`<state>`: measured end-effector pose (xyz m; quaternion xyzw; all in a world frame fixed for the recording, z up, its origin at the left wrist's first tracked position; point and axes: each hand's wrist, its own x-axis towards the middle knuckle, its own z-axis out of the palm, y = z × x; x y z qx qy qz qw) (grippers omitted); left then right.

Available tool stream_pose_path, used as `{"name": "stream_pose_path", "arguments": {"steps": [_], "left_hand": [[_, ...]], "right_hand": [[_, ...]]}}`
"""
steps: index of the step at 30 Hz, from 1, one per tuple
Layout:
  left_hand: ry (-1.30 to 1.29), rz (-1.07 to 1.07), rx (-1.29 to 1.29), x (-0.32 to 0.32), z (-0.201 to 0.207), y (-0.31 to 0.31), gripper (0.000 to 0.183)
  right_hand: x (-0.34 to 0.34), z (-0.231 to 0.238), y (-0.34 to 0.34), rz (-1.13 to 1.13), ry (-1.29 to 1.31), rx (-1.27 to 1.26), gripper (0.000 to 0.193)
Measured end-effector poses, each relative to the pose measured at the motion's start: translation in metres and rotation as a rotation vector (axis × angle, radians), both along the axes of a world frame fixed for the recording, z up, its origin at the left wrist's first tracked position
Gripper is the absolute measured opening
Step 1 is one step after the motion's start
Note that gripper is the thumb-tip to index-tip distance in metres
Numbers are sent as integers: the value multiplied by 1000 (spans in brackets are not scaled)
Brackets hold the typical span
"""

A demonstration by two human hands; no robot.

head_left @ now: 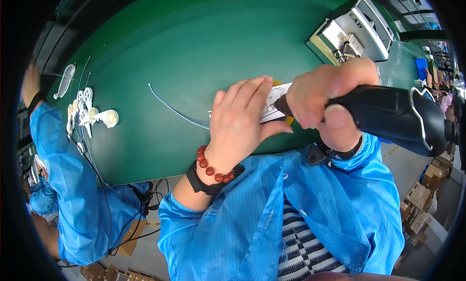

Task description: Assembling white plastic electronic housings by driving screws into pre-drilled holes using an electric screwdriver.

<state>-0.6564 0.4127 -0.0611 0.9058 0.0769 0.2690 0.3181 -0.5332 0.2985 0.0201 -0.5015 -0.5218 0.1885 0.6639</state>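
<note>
Step in hand: driving a fastener into a flat white part (275, 100) with a black electric screwdriver (388, 117), judging by the grip and the tool's angle.
Right hand (326, 97): clenched around the front of the screwdriver's black body, thumb over the top, with the tip pointing left and down onto the white part.
Left hand (241, 122): laid flat with fingers spread, palm down, pressing on the white part to pin it to the bench (194, 43); it grasps nothing.
White part: lies on the green bench right in front of the person, mostly hidden beneath both hands; only its right end shows between them, with something yellow (287, 120) showing just under it.
Thin wire (174, 111): light blue-white, runs from the part away to the left across the bench.
Doing it well: I judge the tool should stand square to the part before the trigger is pressed, with steady downward push so the bit does not slip out.
Holding: the flat hand should stay firm, fingers kept clear of the tip, since they lie very near it.
Wire: best kept out from under the part, so it is not pinched.
Far right: a white and grey box-shaped device (357, 31) sits on the bench.
Left: a co-worker's blue sleeve (63, 169) beside small white round parts (90, 113).
</note>
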Motion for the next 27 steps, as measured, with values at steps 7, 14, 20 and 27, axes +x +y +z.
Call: {"name": "stream_pose_path", "arguments": {"steps": [7, 14, 20, 27], "left_hand": [[-138, 19, -43, -4, 11, 3, 40], [-212, 32, -101, 0, 2, -6, 16], [-224, 12, -50, 0, 0, -8, 20], [-47, 50, -39, -3, 0, -11, 55]], "right_hand": [[3, 18, -5, 144, 79, 132, 30], [4, 19, -9, 129, 75, 124, 30], [-1, 18, -11, 72, 113, 105, 32], [-4, 9, -8, -17, 67, 66, 32]]}}
